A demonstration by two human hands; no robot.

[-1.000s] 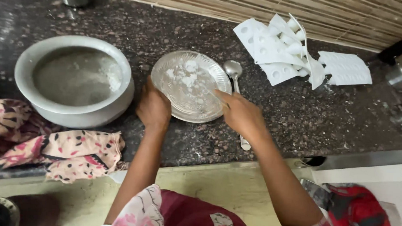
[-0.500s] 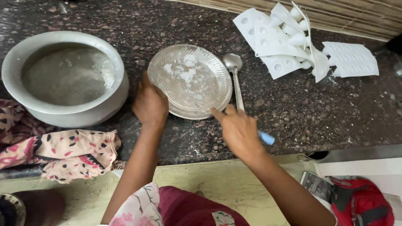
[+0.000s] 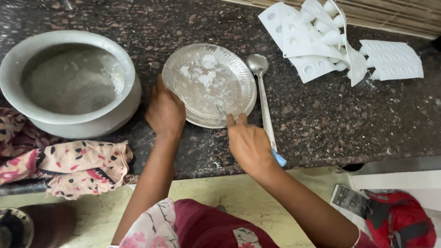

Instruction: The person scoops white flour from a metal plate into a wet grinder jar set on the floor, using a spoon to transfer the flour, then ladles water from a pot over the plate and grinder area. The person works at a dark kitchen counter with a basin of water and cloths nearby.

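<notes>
Where seen from the head view, centre frame: round patterned steel plate (image 3: 208, 84) dusted with white flour, lying flat on dark speckled stone counter (image 3: 330, 114). Left hand (image 3: 165, 111) curled, gripping plate's lower-left rim. Right hand (image 3: 249, 146) closed around something thin at lower rim, over long steel spoon (image 3: 262, 93). Left: grey metal pot (image 3: 68, 80). Upper right: white moulds (image 3: 323, 39).

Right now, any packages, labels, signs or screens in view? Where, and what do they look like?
Printed paper sheet or booklet: floor at lower right, beside the red bag; flat, rectangular, grey and black print.
White plastic mould trays: back right of the dark speckled counter; unlabelled.
No signs or screens.
</notes>
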